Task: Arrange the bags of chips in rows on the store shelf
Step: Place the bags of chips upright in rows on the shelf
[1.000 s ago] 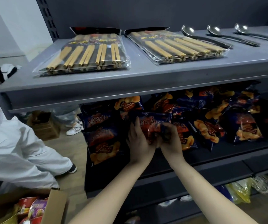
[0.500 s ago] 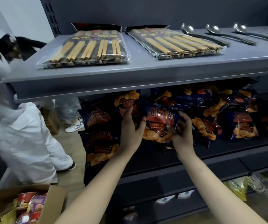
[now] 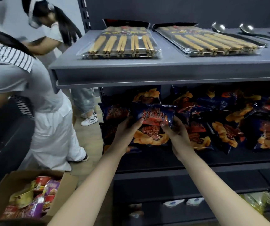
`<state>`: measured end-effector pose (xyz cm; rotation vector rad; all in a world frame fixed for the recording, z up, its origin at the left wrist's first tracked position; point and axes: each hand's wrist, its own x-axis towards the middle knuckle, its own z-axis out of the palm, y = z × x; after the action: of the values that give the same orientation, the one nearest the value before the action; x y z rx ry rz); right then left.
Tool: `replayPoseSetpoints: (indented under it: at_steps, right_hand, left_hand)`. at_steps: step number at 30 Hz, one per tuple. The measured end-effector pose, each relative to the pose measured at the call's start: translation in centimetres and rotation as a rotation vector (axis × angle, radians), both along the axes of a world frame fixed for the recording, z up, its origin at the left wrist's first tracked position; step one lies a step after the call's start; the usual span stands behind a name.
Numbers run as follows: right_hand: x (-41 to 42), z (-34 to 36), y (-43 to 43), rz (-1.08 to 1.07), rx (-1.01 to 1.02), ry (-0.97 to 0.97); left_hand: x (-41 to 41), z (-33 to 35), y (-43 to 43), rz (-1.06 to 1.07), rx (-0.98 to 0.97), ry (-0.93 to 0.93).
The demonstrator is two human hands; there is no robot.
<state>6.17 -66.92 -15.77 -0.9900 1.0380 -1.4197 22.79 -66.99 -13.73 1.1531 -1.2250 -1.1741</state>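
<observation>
Two hands on one bag right now. The left hand (image 3: 127, 133) and the right hand (image 3: 175, 134) each grip a side of a dark blue chip bag (image 3: 152, 117). Thumbs are pressed on the front, and the other fingers are tucked behind it where I can't see them. Bag is upright with the print facing the camera, red logo up top and orange chips pictured along the bottom. It's near the left end of the middle shelf (image 3: 196, 160), toward the front. Can't tell if its bottom edge actually rests on the shelf or hangs just above it.

Just to its left, a stack of the same bags (image 3: 113, 111) sits at the shelf's end, partly hidden by the left hand. Off to the right, more bags (image 3: 225, 132) lie in a loose jumble, tilted and overlapping. Another bag (image 3: 147, 95) pokes up right behind the held one.

Top shelf (image 3: 147, 70) carries two flat packs of chopsticks (image 3: 119, 43) side by side, plus three metal spoons (image 3: 219, 27) at the right end. Bottom shelf has some yellowish bags (image 3: 258, 201), too dim to read.

On the floor at bottom left, an open cardboard box (image 3: 69, 188) holds cup noodles (image 3: 41, 181). Two other people are by the shelf's left end: a person in a grey tee and white trousers (image 3: 46, 128), and a second person (image 3: 52, 35) bent forward behind.
</observation>
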Motion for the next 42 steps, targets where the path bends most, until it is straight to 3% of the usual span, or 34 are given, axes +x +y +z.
replayPoseSetpoints:
  at_steps: [15,22,25,31,42]
  right_hand:
    - [7.3,-0.9,0.8,0.249,-0.009,0.095]
    - [7.1,-3.0,1.4,0.133,0.013,0.482]
    - [7.1,-4.0,1.3,0.109,0.037,0.541]
    - [7.6,-4.6,1.7,0.146,0.127,0.445]
    - [7.4,-4.2,2.0,0.141,0.119,0.278]
  left_hand:
    - [7.4,-2.5,3.2,0.310,0.034,-0.093]
    - [7.2,-6.0,4.0,0.399,0.033,-0.308]
    - [6.6,-7.1,3.8,0.347,0.096,-0.219]
    - [5.7,-7.6,3.9,0.340,0.149,-0.131]
    - [5.8,-8.4,3.9,0.344,0.061,-0.031]
